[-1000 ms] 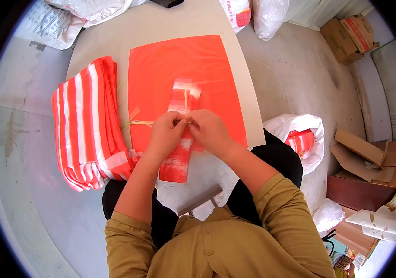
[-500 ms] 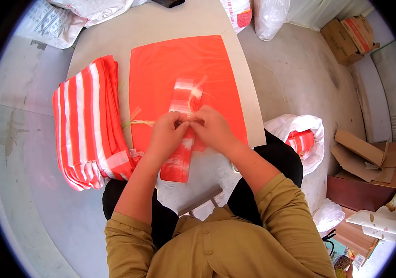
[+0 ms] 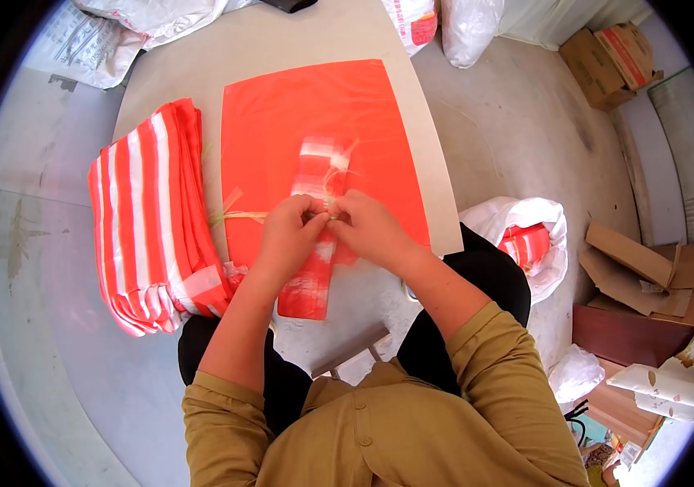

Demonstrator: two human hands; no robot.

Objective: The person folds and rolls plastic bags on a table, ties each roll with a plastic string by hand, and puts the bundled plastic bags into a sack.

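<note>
A folded red-and-white striped bundle (image 3: 306, 284) lies lengthwise over the front part of a flat red sheet (image 3: 282, 114), its near end past the table edge. My left hand (image 3: 290, 231) and my right hand (image 3: 367, 227) meet above its middle, fingertips pinched together on a thin pale-yellow strip (image 3: 333, 177). Loose ends of the strip stick up beyond the fingers. More pale strips (image 3: 241, 215) lie at the sheet's left side, partly behind my left hand. A thick stack of striped red-and-white bags (image 3: 148, 211) rests at the table's left edge.
The beige table (image 3: 192, 65) spreads under the sheet. An open white sack (image 3: 554, 219) with striped bundles inside stands right of my knee. Cardboard boxes (image 3: 607, 69) are at the far right, an opened carton (image 3: 639, 260) nearer. White sacks (image 3: 91, 45) lie at the back left.
Both hands keep their pinch close together with only slight motion. The strip's loose ends, blurred or upright before, now curl out to the upper right. The view has shifted slightly.
</note>
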